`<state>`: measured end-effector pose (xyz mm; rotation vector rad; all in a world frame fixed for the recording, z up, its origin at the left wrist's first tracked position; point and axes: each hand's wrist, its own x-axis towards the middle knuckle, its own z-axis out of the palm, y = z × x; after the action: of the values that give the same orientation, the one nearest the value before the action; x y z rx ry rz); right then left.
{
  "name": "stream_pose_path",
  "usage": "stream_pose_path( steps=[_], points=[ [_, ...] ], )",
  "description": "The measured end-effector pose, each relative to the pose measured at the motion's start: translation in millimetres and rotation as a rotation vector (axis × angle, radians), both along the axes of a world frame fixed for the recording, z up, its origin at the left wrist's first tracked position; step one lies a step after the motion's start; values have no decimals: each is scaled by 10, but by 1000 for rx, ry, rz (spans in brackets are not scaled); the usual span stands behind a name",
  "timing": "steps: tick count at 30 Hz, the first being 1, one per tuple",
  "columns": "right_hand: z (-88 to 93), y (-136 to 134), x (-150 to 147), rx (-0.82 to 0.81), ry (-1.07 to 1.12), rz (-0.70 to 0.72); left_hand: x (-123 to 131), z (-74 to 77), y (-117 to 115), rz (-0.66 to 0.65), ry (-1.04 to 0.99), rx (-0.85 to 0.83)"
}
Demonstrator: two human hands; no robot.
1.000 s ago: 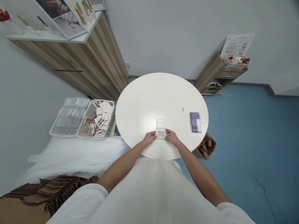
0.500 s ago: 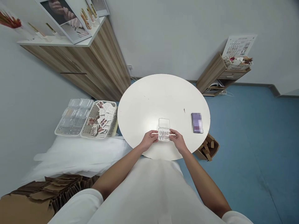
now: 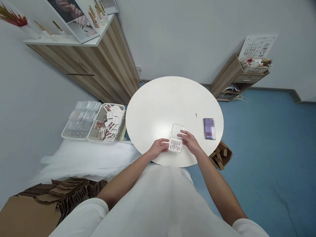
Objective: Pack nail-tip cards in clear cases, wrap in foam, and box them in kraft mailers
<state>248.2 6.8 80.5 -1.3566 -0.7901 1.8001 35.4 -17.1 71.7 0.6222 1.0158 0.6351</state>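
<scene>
While its lid (image 3: pixel 177 129) is tipped back, a clear box (image 3: pixel 174 151) of fake nails (image 3: pixel 175 144) is over the white table's (image 3: pixel 170 98) near part.
Left of the table is a white basket (image 3: pixel 100 115) of cards (image 3: pixel 115 118). The left hand (image 3: pixel 158 148) pinches the box's left side, thumb and fingers close together. The right hand (image 3: pixel 191 142) is half open at the lid; I can't tell if it grips. A blurred purple thing (image 3: pixel 209 127) lies on the table's right.
</scene>
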Motion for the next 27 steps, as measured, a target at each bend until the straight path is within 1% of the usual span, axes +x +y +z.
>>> stream_pose_path(
  steps=[5,9,14,19,22,27],
  points=[
    [74,6,12,71,43,61,13,13,-18,68,-29,-49],
    [130,-68,19,73,84,110,32,11,-19,116,-40,-67],
    [106,-270,13,11,166,25,73,4,-26,137,-31,-62],
    [42,-455,7,-83,97,3,146,6,-53,121,-31,-65],
    [12,-482,22,-93,51,-22,197,14,-58,127,-30,-65],
    [-17,-428,74,-56,-14,-77,272,59,-53,113,-24,-32]
  ],
)
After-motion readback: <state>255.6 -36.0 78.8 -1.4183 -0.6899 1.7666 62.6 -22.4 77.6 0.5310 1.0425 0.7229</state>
